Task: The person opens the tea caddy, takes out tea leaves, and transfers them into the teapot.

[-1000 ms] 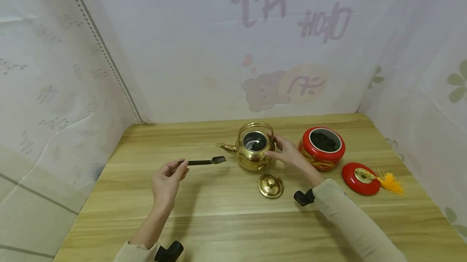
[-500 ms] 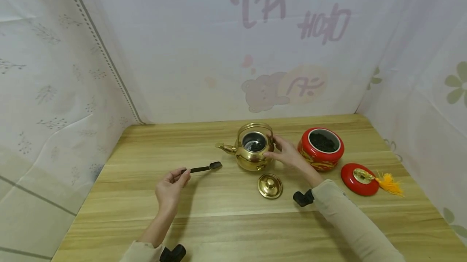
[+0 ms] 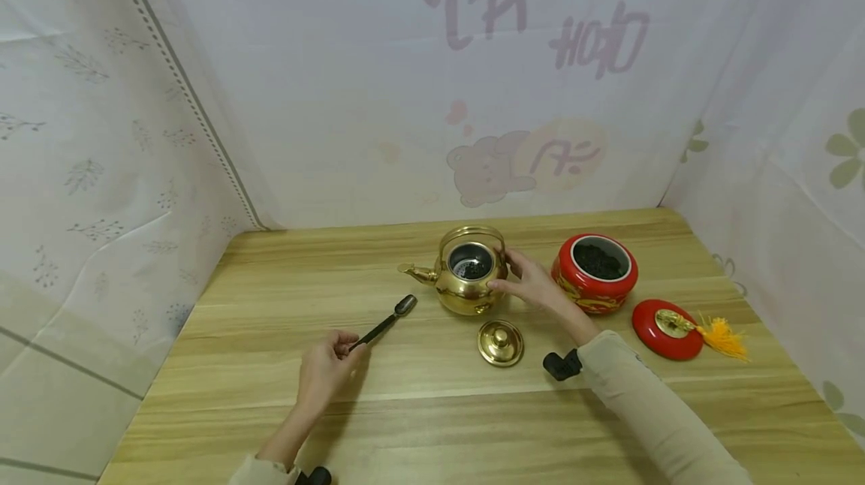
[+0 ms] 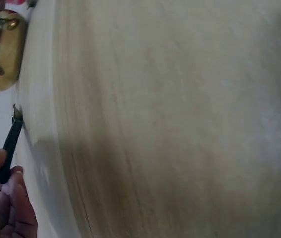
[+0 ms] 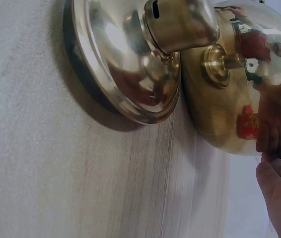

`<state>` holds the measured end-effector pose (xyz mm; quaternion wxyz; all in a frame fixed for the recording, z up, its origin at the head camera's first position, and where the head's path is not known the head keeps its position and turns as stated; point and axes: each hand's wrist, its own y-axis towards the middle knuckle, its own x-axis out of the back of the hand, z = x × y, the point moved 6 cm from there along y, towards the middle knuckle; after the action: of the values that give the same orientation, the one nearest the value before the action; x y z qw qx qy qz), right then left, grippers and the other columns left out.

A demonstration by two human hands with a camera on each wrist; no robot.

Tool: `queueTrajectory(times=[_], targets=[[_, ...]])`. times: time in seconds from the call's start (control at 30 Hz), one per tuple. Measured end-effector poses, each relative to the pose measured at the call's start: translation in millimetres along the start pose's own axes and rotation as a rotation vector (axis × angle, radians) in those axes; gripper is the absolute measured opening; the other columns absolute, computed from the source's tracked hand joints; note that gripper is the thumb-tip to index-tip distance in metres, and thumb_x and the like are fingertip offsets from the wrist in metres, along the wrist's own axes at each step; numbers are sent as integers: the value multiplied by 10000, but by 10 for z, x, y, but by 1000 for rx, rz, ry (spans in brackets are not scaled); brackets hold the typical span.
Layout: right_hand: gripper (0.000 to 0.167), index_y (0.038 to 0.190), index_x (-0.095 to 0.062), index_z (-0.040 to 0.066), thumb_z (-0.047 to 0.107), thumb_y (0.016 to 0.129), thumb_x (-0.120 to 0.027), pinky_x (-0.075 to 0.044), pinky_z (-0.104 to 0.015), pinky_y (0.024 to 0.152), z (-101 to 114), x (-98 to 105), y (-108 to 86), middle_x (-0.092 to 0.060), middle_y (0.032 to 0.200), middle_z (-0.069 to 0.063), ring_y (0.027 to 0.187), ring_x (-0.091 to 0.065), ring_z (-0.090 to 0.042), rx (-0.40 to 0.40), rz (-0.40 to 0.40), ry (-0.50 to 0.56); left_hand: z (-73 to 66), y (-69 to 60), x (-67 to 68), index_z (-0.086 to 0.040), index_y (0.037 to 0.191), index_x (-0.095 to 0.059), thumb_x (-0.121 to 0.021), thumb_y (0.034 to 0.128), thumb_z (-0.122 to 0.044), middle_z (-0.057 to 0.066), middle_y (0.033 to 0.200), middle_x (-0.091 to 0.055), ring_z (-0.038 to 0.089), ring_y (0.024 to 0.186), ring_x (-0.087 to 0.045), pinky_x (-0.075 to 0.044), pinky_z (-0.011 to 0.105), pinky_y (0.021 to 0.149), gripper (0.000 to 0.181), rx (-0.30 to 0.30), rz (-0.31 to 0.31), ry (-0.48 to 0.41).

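Note:
In the head view my left hand pinches the dark handle of a small tea scoop between thumb and fingers. The scoop's bowl points up and right toward the teapot's spout. Whether it touches the table is hard to tell. My right hand holds the right side of an uncovered gold teapot, thumb at the front and fingers by the handle's base. Some dark tea leaves show inside the pot. The gold teapot lid lies in front of it, also large in the right wrist view.
Right of the pot stands a red tea jar, uncovered, holding dark leaves. Its red lid with an orange tassel lies near the table's right side. Patterned cloth encloses the back and sides of the wooden table.
My left hand has drawn down and slightly right, toward me. The tea scoop has swung from nearly level to slanting up toward the pot. My right hand and the teapot have stayed put.

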<state>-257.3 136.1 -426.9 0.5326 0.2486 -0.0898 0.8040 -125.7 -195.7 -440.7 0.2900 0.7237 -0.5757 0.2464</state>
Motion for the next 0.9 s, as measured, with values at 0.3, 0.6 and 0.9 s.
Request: queueTrajectory(times=[0.3,0.6,0.9], targets=[[726,1412,-326,-82,150,843,-712,-309,-501,1088,0,4,-9,-356,1440,-280,1341,-323,-413,-8,-2,-19,-76,-89,-186,-30,808,-619,-736,764,-116,1,662,-601,90,543,-489,-384,210,463,151,3,205,151],[681,1388,-318,-139,61,851,-685,-299,-522,1083,327,28,-97,-347,1417,-331,1330,-306,-455,-8,10,-19,-134,-115,-279,-65,756,-618,-757,731,-174,-13,645,-616,96,543,-509,-409,239,467,179,6,231,184],[674,1385,-334,-131,59,845,-691,-301,-505,1086,377,40,-112,-362,1416,-317,1329,-322,-437,6,9,4,-192,-150,-346,-77,726,-613,-751,760,-249,-23,607,-568,95,504,-452,-355,224,427,224,10,273,197]])
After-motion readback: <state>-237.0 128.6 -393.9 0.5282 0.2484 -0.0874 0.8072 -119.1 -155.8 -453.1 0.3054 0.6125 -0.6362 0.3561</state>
